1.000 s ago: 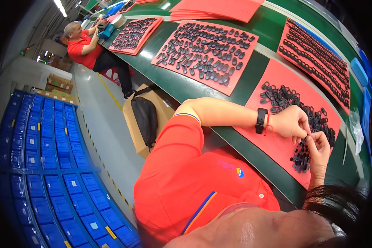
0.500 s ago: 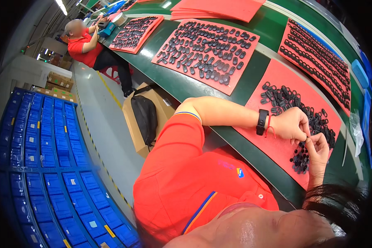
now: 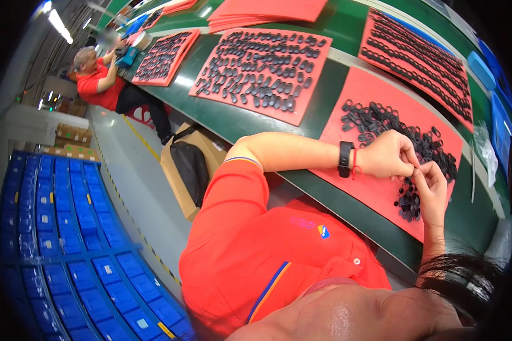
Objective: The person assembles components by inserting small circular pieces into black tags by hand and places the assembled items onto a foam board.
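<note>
Over the pink sheet point(image 3: 370, 184), the left hand point(image 3: 388, 156) and right hand point(image 3: 432, 184) meet, fingers point(image 3: 404, 169) pinched together; whether they grip a piece I cannot tell. Black oval pieces point(image 3: 375, 118) lie just beyond the fingers, small round pieces point(image 3: 407, 206) just nearer. The view has shifted, but the hands stay joined, so the handling seems unfinished.

At least four part-covered pink sheets point(image 3: 375, 190), one wristwatch point(image 3: 345, 159)
</note>
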The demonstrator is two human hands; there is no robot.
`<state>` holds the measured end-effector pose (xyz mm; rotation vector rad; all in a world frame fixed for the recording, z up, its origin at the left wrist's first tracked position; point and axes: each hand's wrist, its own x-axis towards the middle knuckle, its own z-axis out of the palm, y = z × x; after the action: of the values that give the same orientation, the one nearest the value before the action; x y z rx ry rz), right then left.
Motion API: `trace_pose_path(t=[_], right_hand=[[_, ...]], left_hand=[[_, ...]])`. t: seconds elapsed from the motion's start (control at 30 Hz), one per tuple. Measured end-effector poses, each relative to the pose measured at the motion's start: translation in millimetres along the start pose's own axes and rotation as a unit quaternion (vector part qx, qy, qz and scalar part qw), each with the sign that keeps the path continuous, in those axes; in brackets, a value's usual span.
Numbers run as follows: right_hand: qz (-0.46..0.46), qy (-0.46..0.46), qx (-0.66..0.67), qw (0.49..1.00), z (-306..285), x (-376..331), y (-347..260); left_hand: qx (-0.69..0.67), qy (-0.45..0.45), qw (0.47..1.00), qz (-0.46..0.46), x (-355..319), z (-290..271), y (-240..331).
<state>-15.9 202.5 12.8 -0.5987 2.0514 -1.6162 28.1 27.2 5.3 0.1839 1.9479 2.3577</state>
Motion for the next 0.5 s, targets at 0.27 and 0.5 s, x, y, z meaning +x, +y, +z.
trace_pose_path(t=[0.27,0.5], right_hand=[[-0.026,0.053,0.000,0.998,10,4,-3],[0.047,0.003,0.079,0.996,0,6,0]], left_hand=[[0.006,0.022,0.999,-0.028,-2,-3,9],[0.044,0.015,0.991,-0.126,8,-7,12]])
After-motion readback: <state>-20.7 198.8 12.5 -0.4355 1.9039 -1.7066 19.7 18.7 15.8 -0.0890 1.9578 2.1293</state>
